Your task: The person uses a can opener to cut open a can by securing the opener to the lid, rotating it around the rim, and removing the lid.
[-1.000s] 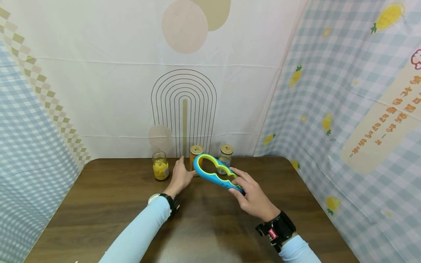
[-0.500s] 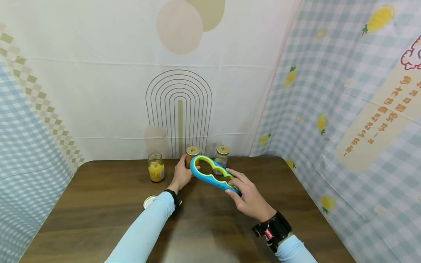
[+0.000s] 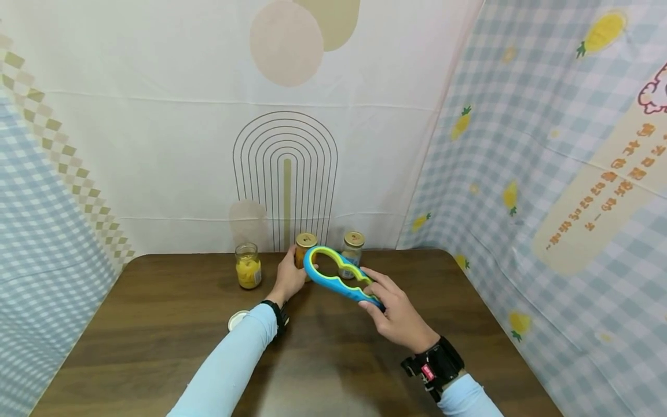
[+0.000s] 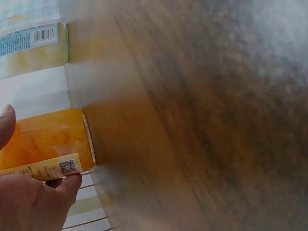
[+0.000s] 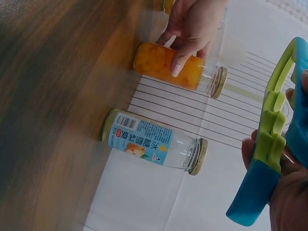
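Note:
My left hand grips a glass jar of orange fruit pieces, thumb on one side and fingers on the other. The jar stands upright on the table with its gold lid on. In my right hand is a blue and green jar opener, held by its handle end above the table. Its looped end overlaps the orange jar in the head view. Right of that jar stands another gold-lidded jar with a blue label and pale contents.
An open jar of yellow fruit stands left of my left hand. A white lid lies on the wooden table, partly behind my left sleeve. A patterned cloth hangs behind the table, with checked cloth on both sides.
My left hand has moved from beside the orange jar to take hold of it. The jar opener stays in my right hand, hardly moved. The head view has shifted slightly.

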`<state>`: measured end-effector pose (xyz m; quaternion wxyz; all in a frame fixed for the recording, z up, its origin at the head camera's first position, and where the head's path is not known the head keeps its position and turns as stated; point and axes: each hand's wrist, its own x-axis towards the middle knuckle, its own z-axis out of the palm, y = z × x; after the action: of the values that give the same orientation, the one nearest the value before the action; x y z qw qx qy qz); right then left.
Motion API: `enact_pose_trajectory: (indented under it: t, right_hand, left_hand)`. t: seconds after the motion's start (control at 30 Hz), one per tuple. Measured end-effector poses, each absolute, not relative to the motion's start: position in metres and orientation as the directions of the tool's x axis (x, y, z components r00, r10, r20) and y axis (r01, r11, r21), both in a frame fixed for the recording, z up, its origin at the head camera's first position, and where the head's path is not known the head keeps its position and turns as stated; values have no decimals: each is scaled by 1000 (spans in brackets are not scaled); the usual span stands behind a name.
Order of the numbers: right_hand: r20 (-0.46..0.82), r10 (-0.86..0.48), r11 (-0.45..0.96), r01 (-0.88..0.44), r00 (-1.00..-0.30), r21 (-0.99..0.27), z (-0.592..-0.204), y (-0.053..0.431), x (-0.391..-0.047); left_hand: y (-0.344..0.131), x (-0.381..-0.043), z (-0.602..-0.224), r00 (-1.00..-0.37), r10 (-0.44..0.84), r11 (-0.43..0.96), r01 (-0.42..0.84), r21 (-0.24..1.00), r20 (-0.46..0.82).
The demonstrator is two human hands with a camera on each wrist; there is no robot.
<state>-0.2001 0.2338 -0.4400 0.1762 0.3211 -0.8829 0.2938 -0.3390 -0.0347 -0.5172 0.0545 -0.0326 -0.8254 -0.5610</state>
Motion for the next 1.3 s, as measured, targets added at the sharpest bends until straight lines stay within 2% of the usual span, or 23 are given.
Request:
enact_pose_trajectory:
  t: [0.43,0.8,1.13,1.3]
  right_hand:
    - [497,-478,602,-682,-724,-415,-442,229,-200]
    - [540,-478,588,-709,-692,-388,-439,229,-199]
    - [563,-465,598,-711,-683,-370,-435,231,-197]
    - [574,-472,589,-724,-669,-359,-434,233,-198]
  left_hand:
    - [-37,-333,-515,-984,-21,367,155,917,175]
    - [-38,-313,-521,-974,-74,346,177,921,215]
    - [-41,-277,-507,-959,36,412,270,870,281]
    - [-46,-253,-499,-968,71,417,248,874,240]
